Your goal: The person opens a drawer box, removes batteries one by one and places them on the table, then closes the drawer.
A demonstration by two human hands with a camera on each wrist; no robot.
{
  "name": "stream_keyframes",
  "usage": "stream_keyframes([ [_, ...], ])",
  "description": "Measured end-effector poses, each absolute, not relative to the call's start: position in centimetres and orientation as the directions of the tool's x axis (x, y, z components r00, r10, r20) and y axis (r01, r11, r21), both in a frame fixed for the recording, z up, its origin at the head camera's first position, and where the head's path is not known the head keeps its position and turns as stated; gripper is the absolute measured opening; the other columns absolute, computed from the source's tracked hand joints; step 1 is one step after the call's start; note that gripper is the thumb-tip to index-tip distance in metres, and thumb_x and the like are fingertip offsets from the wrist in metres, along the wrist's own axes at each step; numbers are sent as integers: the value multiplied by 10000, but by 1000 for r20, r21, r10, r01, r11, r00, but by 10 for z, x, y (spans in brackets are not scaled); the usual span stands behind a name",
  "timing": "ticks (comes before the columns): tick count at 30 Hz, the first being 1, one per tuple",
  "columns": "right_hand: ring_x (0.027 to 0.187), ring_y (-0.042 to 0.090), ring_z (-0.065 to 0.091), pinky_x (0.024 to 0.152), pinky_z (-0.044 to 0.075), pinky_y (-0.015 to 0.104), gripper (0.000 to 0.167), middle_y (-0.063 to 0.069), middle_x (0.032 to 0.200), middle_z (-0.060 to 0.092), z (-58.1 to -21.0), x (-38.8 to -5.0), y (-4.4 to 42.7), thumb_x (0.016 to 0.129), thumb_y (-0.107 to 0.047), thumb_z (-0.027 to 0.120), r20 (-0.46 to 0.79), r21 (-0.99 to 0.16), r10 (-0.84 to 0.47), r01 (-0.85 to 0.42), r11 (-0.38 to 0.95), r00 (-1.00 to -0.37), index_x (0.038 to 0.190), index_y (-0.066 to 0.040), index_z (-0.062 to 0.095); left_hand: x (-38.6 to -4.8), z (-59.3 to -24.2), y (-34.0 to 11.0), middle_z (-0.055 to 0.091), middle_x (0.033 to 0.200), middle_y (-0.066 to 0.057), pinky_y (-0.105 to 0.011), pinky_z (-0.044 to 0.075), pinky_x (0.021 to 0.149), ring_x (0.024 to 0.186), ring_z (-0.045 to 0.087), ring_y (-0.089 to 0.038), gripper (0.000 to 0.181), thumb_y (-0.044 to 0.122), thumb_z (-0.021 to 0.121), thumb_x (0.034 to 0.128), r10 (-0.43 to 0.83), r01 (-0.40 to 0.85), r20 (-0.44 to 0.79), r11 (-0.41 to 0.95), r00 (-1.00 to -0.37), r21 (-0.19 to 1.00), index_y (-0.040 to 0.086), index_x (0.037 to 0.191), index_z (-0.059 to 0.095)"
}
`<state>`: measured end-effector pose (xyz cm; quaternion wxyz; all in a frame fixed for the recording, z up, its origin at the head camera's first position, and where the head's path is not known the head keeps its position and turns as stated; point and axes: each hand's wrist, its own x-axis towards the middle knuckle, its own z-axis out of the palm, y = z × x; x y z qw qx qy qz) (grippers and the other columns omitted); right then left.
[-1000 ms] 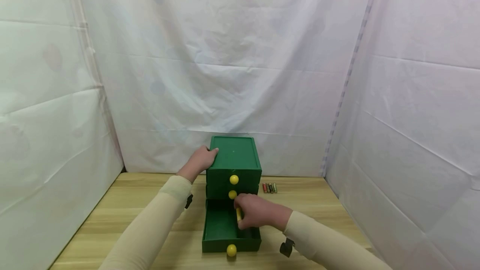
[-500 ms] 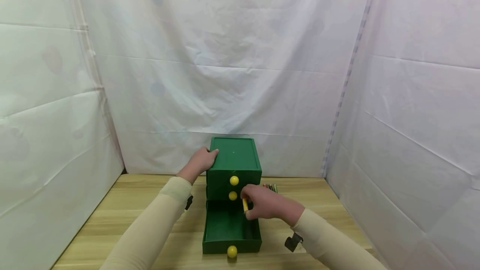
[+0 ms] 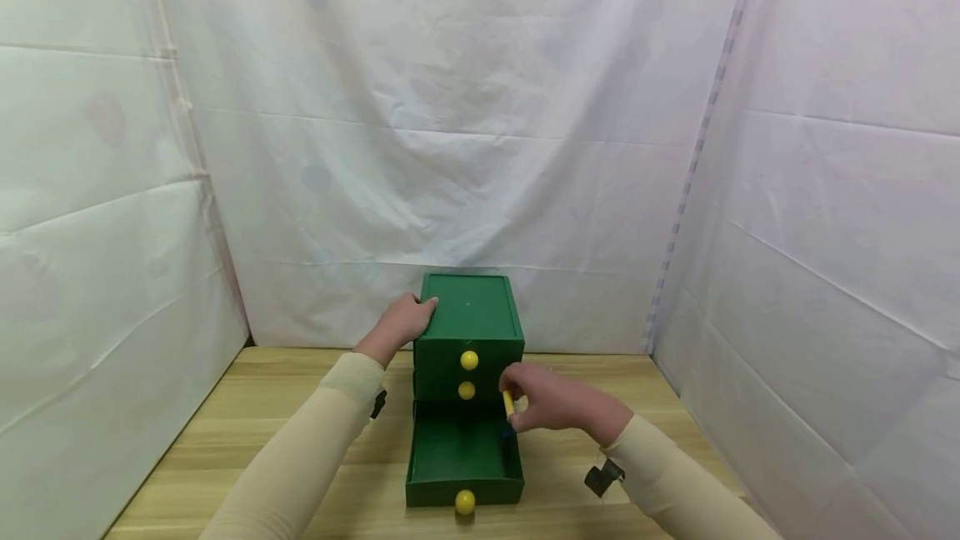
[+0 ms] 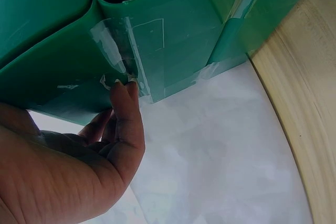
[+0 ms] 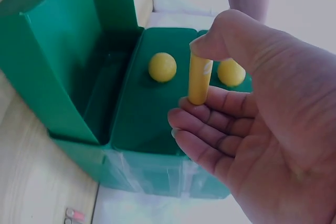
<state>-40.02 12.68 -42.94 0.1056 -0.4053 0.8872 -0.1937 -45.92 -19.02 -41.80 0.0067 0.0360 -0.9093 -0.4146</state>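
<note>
A green drawer cabinet (image 3: 469, 307) with yellow round knobs stands on the table. Its bottom drawer (image 3: 461, 492) is pulled out towards me. My left hand (image 3: 403, 319) holds the cabinet's upper left edge, thumb on top; in the left wrist view its bent fingers (image 4: 126, 111) touch the side wall. Between thumb and fingertips, my right hand (image 3: 553, 400) pinches a yellow battery (image 5: 199, 80), a short cylinder with a small white mark. That hand is at the right side of the open drawer, in front of the cabinet.
In the right wrist view, red-and-silver batteries (image 5: 76, 214) lie on the table beside the cabinet; my right hand mostly hides them in the head view. Clear tape (image 4: 113, 51) runs along the cabinet's side. White cloth (image 3: 480, 107) surrounds the wooden table (image 3: 292, 407).
With the yellow battery in its fingers, my right hand has risen from inside the open drawer and moved right. My left hand has stayed on the cabinet.
</note>
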Motion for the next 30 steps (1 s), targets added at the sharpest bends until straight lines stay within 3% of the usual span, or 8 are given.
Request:
stream_keyframes([
  [11,1124,265,662,974,567,483,372,19,1177,674,-429,-414,154,923,-130,824,-1,-508,-722,-621,597,-692,1260,-74,677,-455,-415,-188,444,1651,-319,-585,488,1097,1396,551,-444,757,494,411,1201,-82,-61,-9,649,-997,758,-112,1652,347],
  [14,1068,241,650,937,566,458,346,-11,1140,669,-429,-420,161,917,-127,823,24,-495,-710,-625,603,-704,1236,-101,690,-456,-415,-188,452,1643,-320,-579,493,1086,1376,560,-438,755,493,412,1201,-84,-62,-10,653,-996,755,-113,1648,353],
  [19,1008,239,640,915,562,474,298,87,1127,701,-433,-432,172,901,-83,812,51,-495,-690,-618,610,-722,1177,-83,700,-456,-413,-187,450,1644,-321,-581,491,1089,1379,558,-440,760,498,410,1200,-80,-61,-11,648,-997,759,-110,1651,349],
  [24,1059,274,644,935,559,516,371,88,1161,692,-438,-447,183,876,-62,806,40,-488,-647,-580,652,-762,1228,-44,690,-456,-413,-189,428,1663,-321,-602,479,1119,1442,522,-466,765,502,406,1202,-81,-65,-15,650,-997,757,-105,1661,333],
  [30,1011,242,595,900,541,476,416,95,1169,677,-446,-464,196,870,-58,796,30,-491,-594,-530,692,-804,1269,-36,680,-455,-415,-190,425,1665,-321,-606,480,1118,1443,519,-472,768,505,405,1202,-73,-61,-17,651,-997,756,-106,1662,330],
])
